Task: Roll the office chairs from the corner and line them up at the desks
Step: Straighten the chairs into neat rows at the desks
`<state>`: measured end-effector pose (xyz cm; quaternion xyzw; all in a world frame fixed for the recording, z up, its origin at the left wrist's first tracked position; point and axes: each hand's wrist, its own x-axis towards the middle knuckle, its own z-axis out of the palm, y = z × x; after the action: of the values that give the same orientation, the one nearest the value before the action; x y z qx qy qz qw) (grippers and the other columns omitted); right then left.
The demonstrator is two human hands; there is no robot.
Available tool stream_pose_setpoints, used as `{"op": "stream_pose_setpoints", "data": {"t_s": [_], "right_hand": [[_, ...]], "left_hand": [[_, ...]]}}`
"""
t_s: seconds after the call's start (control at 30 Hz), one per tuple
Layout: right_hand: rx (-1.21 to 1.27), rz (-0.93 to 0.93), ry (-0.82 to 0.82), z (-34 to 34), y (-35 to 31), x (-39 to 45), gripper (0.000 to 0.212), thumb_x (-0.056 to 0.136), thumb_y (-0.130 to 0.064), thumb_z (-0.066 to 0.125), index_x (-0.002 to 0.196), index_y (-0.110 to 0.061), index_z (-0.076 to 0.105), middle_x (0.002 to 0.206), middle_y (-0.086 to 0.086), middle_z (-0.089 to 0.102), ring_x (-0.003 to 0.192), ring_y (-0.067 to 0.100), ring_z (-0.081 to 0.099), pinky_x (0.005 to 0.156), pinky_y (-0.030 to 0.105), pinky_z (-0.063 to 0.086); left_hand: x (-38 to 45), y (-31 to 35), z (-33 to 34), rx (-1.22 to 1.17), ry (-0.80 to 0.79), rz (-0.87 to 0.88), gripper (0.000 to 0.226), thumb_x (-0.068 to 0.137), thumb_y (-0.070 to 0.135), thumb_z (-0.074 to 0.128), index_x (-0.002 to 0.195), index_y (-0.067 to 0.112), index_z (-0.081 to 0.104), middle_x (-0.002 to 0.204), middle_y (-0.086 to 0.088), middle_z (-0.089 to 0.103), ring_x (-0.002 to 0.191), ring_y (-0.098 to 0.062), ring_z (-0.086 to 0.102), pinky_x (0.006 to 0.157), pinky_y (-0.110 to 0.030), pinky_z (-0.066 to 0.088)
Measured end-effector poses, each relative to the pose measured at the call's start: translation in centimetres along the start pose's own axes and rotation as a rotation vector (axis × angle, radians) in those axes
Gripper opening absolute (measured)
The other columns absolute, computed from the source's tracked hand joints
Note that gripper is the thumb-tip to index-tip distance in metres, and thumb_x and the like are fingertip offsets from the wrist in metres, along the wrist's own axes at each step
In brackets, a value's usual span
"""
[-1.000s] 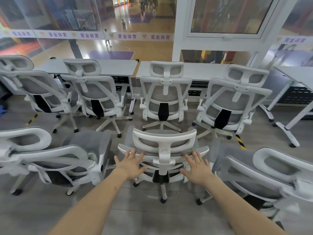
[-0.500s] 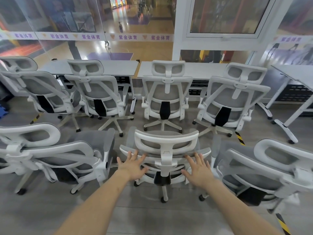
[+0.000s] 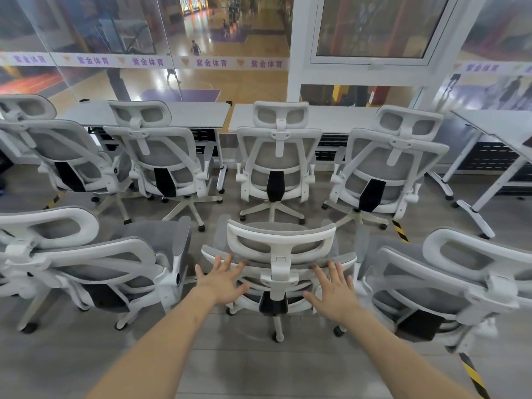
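A person's left hand [image 3: 223, 280] and right hand [image 3: 334, 289], fingers spread flat, press the back of a white-framed grey mesh office chair [image 3: 280, 249], which stands behind four matching chairs [image 3: 277, 156] lined at the pale grey surface [image 3: 184, 115].

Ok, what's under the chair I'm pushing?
Under the chair, between the left hand and right hand, a white star base with castors on grey floor. The backrest hides the front legs.

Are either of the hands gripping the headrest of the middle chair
No, both the left hand and right hand lie open-fingered on the middle chair's backrest, below its headrest.
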<state>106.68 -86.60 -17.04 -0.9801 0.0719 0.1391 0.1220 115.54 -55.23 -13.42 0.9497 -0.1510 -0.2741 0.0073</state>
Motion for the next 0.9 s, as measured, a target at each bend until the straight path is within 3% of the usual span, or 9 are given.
{"op": "stream_pose_setpoints", "data": {"t_s": [0.9], "right_hand": [[0.013, -0.051, -0.054, -0.5, 3.6, 0.8, 0.082, 0.098, -0.072, 0.038, 0.162, -0.048, -0.008, 0.172, 0.006, -0.019, 0.157, 0.028, -0.023, 0.126, 0.058, -0.006]], "left_hand": [[-0.9, 1.9, 1.3, 0.002, 0.019, -0.006, 0.079, 0.097, 0.076, 0.030, 0.156, 0.054, -0.019, 0.169, 0.004, -0.028, 0.157, -0.027, -0.023, 0.117, -0.075, -0.005]]}}
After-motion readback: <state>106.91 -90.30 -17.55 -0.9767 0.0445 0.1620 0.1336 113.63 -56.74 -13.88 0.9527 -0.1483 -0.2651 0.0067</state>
